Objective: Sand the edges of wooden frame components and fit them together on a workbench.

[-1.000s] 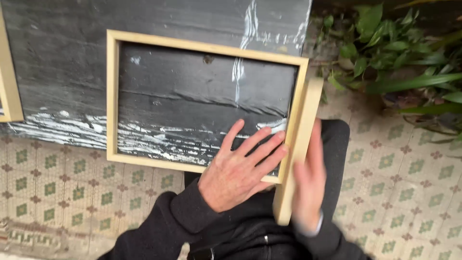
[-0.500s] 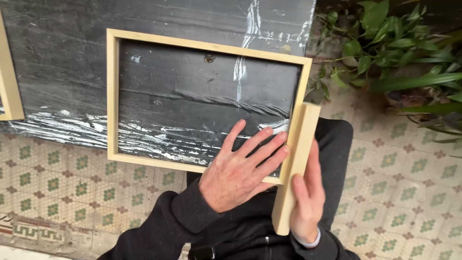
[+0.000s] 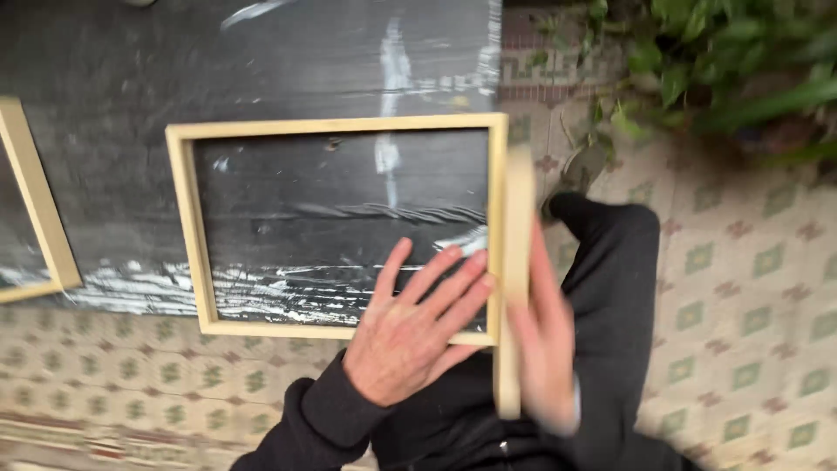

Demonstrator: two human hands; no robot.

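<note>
Tapping step: left hand (image 3: 410,336) spread flat inside wooden frame (image 3: 196,235), bracing it; right hand (image 3: 545,349) clamped on wood block (image 3: 516,218) at 3 o'clock rail. Next likely needs square contact.

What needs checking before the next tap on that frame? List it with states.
1. Left hand flat across the wooden frame's lower right corner: ok.
2. Wooden block in the right hand, grip closed: ok.
3. Block touching the frame's right side: cannot tell, motion blur.
4. Left fingertips away from the struck side: not ok, close to it.
5. Frame lying on the black board: ok.
</note>
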